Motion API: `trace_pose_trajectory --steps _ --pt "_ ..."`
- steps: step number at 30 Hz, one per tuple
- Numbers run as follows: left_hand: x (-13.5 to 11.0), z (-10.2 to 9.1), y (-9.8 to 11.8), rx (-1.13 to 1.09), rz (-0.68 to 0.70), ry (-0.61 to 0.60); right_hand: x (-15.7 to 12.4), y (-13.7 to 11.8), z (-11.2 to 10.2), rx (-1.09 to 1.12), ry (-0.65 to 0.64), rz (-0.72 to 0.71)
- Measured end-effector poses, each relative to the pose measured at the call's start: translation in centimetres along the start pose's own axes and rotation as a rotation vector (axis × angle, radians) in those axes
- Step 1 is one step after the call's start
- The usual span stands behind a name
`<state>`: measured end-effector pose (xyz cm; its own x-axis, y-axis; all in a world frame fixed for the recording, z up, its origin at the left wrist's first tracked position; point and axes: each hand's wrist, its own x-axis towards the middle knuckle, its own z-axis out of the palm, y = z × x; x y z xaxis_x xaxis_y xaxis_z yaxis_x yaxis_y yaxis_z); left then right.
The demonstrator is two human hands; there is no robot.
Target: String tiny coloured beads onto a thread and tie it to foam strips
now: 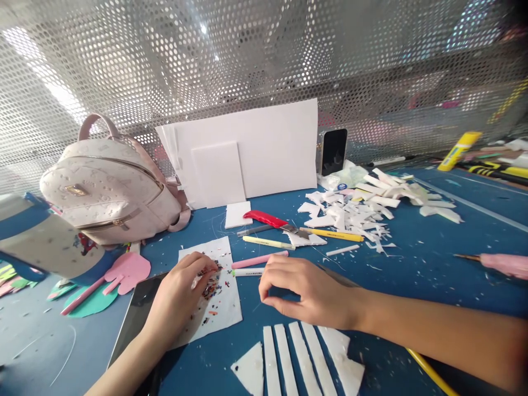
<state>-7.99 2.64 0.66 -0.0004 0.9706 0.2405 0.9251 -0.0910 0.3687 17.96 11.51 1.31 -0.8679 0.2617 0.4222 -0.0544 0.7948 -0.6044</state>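
Note:
My left hand (185, 291) rests over a white sheet of paper (229, 308) strewn with small coloured bits (212, 289). Its thumb and fingers pinch together among the bits, and what lies between them is too small to name. Curled above the blue table, my right hand (301, 289) has thumb and fingertips drawn together; anything at the tips cannot be made out. Just below it lie several narrow white foam strips (286, 357), with a triangular foam piece (251, 368) on the left and a notched foam piece (342, 357) on the right.
A red-handled knife (264, 218), pink marker (259, 259) and yellow marker (268, 242) lie beyond my hands. White foam scraps (350, 214) pile at back right, near a propped phone (334, 151). A backpack (107, 187) and white boards (280, 148) stand behind. A dark tablet-like slab (138, 313) lies under the paper.

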Motion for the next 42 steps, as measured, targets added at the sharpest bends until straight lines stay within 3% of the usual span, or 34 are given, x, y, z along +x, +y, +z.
trace_pose_trajectory --steps 19,24,31,42 --pt "0.2 -0.2 0.2 0.383 0.207 0.033 -0.1 -0.1 0.0 -0.031 -0.009 -0.011" --pt "0.1 -0.5 0.5 0.271 0.211 0.097 -0.1 0.0 0.1 -0.034 -0.004 -0.013" --pt "-0.1 0.4 1.7 0.085 0.277 -0.054 -0.1 -0.1 0.1 -0.015 -0.003 -0.01" --pt "0.2 0.5 1.0 -0.082 0.231 -0.061 -0.2 0.0 0.1 -0.003 -0.015 0.002"
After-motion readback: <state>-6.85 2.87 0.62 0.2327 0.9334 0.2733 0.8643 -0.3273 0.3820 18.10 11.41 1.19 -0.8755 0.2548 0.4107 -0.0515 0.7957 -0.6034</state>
